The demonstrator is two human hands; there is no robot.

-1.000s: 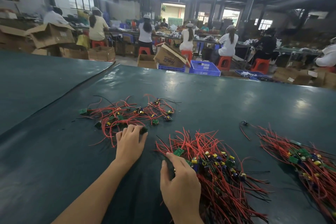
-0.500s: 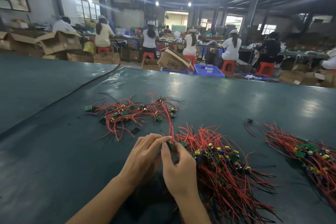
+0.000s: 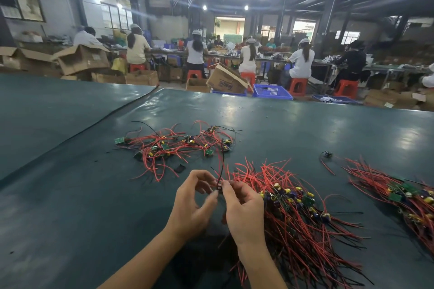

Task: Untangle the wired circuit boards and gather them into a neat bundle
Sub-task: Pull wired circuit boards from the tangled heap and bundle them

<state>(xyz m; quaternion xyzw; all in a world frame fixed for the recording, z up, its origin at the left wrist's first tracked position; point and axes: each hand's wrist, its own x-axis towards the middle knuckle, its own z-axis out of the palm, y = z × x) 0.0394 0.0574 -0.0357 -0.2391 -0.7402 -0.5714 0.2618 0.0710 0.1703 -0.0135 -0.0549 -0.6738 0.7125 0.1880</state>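
Both hands meet above the dark green table [image 3: 70, 206]. My left hand [image 3: 192, 204] and my right hand [image 3: 242, 209] pinch one small wired circuit board [image 3: 219, 187] between their fingertips; its black wire rises from the pinch. A loose tangle of boards with red wires [image 3: 173, 145] lies beyond my hands. Right of my right hand sits a large gathered bundle [image 3: 296, 209] of boards and red and black wires. A second bundle [image 3: 399, 192] lies at the right edge of the view.
A small black piece [image 3: 179, 168] lies on the table near the tangle, and a lone board with wires [image 3: 327, 154] sits between the two bundles. Past the table's far edge are cardboard boxes [image 3: 82, 58], blue crates [image 3: 272, 91] and several seated workers.
My left hand came back from the tangle to join my right hand. Both hands rose a little off the table with one board pinched between them, its black wire now standing upright.
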